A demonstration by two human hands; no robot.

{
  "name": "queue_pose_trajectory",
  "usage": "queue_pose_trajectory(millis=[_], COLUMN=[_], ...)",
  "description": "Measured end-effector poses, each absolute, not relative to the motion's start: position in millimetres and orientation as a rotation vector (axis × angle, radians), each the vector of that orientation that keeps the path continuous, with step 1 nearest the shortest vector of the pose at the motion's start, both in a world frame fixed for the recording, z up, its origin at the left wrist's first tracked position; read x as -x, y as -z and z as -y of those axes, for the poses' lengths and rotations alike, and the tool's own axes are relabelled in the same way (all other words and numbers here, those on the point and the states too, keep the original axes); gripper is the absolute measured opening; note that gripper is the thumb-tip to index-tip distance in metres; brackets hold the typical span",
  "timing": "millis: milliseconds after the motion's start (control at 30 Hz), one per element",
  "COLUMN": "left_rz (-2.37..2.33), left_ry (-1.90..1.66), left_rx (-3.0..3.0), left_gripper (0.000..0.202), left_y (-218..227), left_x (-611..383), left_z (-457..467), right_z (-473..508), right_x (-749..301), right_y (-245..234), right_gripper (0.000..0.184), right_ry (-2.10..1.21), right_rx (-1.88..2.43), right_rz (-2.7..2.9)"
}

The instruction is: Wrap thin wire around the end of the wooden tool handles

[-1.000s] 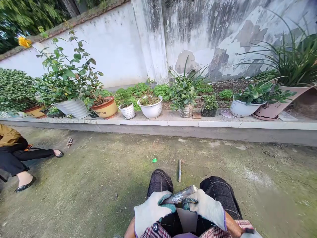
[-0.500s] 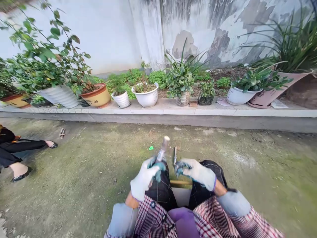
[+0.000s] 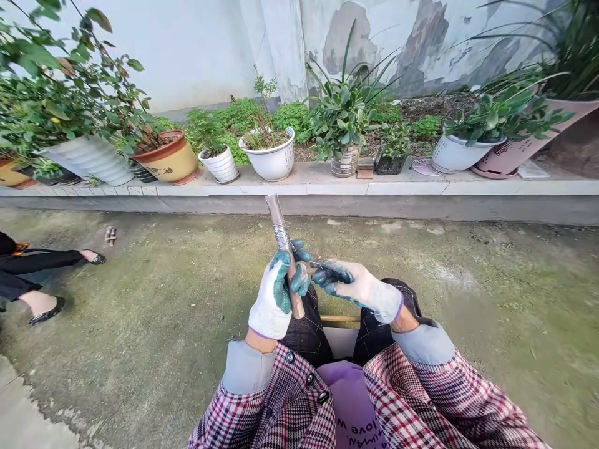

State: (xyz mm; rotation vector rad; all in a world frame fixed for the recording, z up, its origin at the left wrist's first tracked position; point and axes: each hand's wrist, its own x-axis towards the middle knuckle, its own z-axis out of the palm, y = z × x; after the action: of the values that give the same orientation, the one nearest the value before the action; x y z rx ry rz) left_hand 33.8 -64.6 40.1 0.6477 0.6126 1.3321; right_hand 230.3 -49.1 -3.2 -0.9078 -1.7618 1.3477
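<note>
Left hand [image 3: 274, 293]: white knit glove, teal-coated palm and fingers, purple cuff edge. Right hand [image 3: 358, 287]: same glove. Red-white-black plaid jacket [image 3: 290, 411], dark buttons at 7 o'clock, grey-blue cuffs. Purple printed apron [image 3: 350, 405]. Dark checked trousers [image 3: 306, 333].

2 gloved hands [image 3: 276, 293], 1 rod [image 3: 283, 246], approx. 9 pots [image 3: 270, 163].

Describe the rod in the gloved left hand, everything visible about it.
The rod is a slim, dull grey-brown stick, metal by its look, with a band of fine silvery wire wound around its upper middle. It stands nearly upright, tilted slightly left, its top against the ledge in view. The left hand grips its lower half; its bottom end shows below the palm. The right hand's fingers reach close beside it; contact is unclear.
</note>
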Motion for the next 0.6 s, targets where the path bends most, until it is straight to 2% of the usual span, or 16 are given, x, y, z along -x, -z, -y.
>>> queue_pose_trajectory(millis=[133,200,300,400,500,600], left_rz=[-0.762,-0.796,-0.780,-0.740,-0.596,-0.462], left_ry=[-1.296,-1.249,-1.191,-1.131,-1.165,-1.219], left_rx=[-0.769,-0.790,-0.825,-0.827,-0.669,-0.514], left_gripper=[0.028,0.028,0.017,0.018,0.030,0.031], left_y=[-36,-34,-32,-34,-42,-51], left_x=[-37,-41,-48,-50,-47,-43], left_z=[67,69,76,82,83,80], right_z=[50,50,51,54,61,69], right_x=[-233,-230,-228,-236,-245,-240], right_y=[-13,-27,-44,-51,-43,-27], right_gripper=[0.034,0.031,0.035,0.041,0.038,0.028], right_ry=[-0.824,-0.682,-0.786,-1.021,-1.134,-1.164], right_rx=[1.137,1.240,1.305,1.205,1.140,1.097], right_rz=[2.154,2.371,2.406,2.012,1.502,1.555])
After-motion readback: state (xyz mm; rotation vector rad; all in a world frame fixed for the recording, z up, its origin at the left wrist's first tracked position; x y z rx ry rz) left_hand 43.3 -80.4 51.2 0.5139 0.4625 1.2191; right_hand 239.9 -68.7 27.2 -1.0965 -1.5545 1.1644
